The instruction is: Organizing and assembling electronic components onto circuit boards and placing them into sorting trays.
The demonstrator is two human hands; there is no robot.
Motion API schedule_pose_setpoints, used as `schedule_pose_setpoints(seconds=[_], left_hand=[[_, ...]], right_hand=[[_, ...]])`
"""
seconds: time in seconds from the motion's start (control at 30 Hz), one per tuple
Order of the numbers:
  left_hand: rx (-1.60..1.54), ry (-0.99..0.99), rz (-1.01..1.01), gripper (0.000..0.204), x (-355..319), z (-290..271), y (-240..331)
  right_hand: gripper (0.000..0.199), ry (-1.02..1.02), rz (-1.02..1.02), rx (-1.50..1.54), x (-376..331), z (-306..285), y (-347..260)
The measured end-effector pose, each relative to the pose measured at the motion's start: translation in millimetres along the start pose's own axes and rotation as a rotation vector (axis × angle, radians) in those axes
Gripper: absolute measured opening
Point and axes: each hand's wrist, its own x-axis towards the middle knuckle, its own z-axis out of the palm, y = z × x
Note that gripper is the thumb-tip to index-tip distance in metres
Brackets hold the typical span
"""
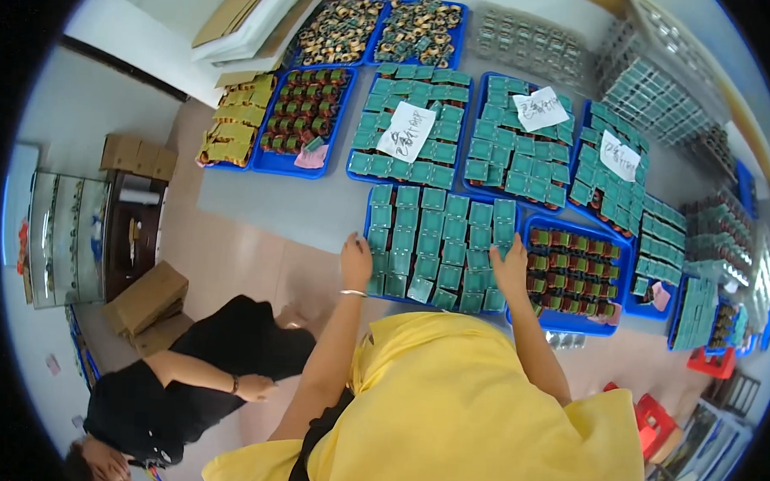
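Observation:
A blue tray (pixel 518 215) lies at the table's near edge, in front of my body. Tight rows of green square-topped parts (pixel 429 246) fill it. My left hand (pixel 356 261) is at the tray's left side, its fingers curled at the rim. At the opposite side, my right hand (pixel 509 269) has its thumb over the green parts and its fingers along the rim. Both hands appear to grip the tray, though their undersides are hidden. Just right of my right hand is another blue tray (pixel 573 325), holding rows of red-and-green wound parts (pixel 573 272).
More green parts fill trays behind, several topped by handwritten paper sheets (pixel 407 131). Yellow parts (pixel 242 121) sit far left, ring-shaped parts (pixel 418 30) at the back. Clear plastic trays (pixel 653 80) are stacked back right. A person in black (pixel 219 375) is at left, near cardboard boxes (pixel 149 304).

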Motion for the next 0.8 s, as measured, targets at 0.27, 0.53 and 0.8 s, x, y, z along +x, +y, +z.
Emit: schedule_pose_setpoints(seconds=[0.27, 0.53, 0.8], left_hand=[[-0.206, -0.227, -0.117, 0.030, 6.1, 14.7, -53.8], [-0.305, -0.264, -0.186, 0.035, -10.4, 6.8, -58.2], [-0.366, -0.200, -0.098, 0.031, -11.9, -1.7, -47.4]], right_hand=[[0.061, 0.064, 0.024, -0.059, 4.6, 10.9, 4.4], [0.049, 0.110, 0.061, 0.075, 11.6, 11.8, 19.0], [0.052, 0.033, 0.083, 0.010, 9.2, 11.6, 19.4]])
